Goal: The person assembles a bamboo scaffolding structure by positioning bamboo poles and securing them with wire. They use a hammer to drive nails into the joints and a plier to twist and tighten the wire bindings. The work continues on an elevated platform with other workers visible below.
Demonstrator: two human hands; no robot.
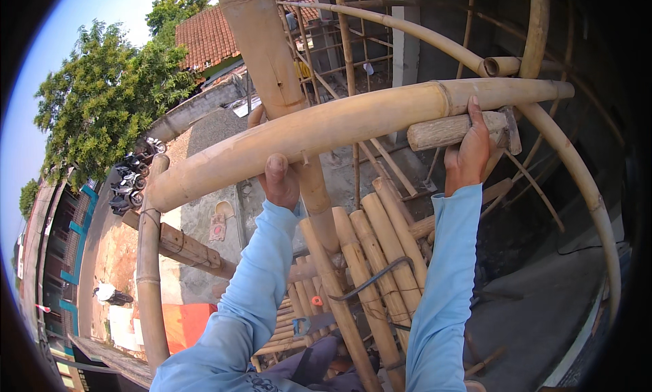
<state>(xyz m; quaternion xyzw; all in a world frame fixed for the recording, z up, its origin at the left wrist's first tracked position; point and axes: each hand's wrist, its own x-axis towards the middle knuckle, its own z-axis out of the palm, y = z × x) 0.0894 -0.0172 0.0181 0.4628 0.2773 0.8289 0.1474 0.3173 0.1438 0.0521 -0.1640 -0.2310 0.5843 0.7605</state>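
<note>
1. Across the post [261, 46], the pole [360, 117]: your left grip [280, 181] is curled around it from below; its smooth, round face could roll or slip.
2. Your right grip [470, 154] is wrapped around the hammer [438, 132] while touching the pole; this divided hold could drop the hammer onto the slats [372, 283] beneath.
3. The peg [305, 159] juts just beside your left grip; a rolling pole might scrape you.

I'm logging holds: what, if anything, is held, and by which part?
The left grip holds the crosswise bamboo pole left of its middle; the right grip, a wooden-handled tool by its handle, near the metal head.
</note>
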